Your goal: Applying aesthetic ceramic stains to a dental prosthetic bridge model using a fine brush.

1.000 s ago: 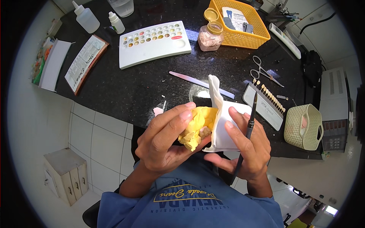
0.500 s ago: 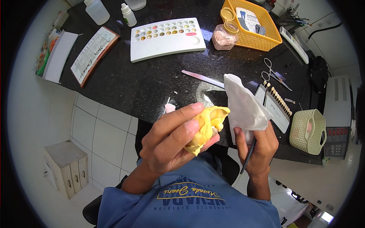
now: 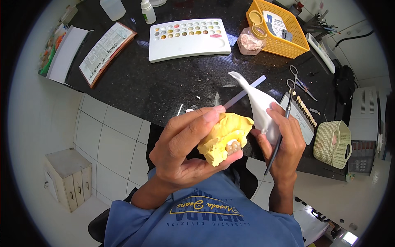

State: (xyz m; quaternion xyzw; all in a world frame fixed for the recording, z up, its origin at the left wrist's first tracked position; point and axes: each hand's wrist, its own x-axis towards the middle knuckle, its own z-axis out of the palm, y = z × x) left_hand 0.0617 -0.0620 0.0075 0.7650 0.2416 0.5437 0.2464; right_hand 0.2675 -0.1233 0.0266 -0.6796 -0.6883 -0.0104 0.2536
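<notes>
My left hand (image 3: 179, 150) is closed around a crumpled yellow putty piece (image 3: 218, 131), with small tooth-coloured shapes (image 3: 233, 146) showing in its lower right side. Just to the right, my right hand (image 3: 288, 150) grips a white folded tissue or cloth (image 3: 261, 109) along with a slim dark brush (image 3: 273, 154), whose tip points up toward the back. The cloth rises beside the putty, in front of a pale flat file-like stick (image 3: 257, 82) on the black counter (image 3: 164, 82).
Behind are a white palette (image 3: 189, 49), a jar (image 3: 249, 45), a yellow basket (image 3: 288, 49) and bottles (image 3: 148, 12). At right lie scissors-like forceps (image 3: 300, 84), a tooth shade guide (image 3: 302, 119) and a cream basket (image 3: 331, 144). A framed slab (image 3: 105, 53) lies left.
The putty has shifted right and turned, showing more of the tooth-coloured shapes. The white cloth has changed shape, now narrower and leaning back-left, and my right hand has moved slightly right.
</notes>
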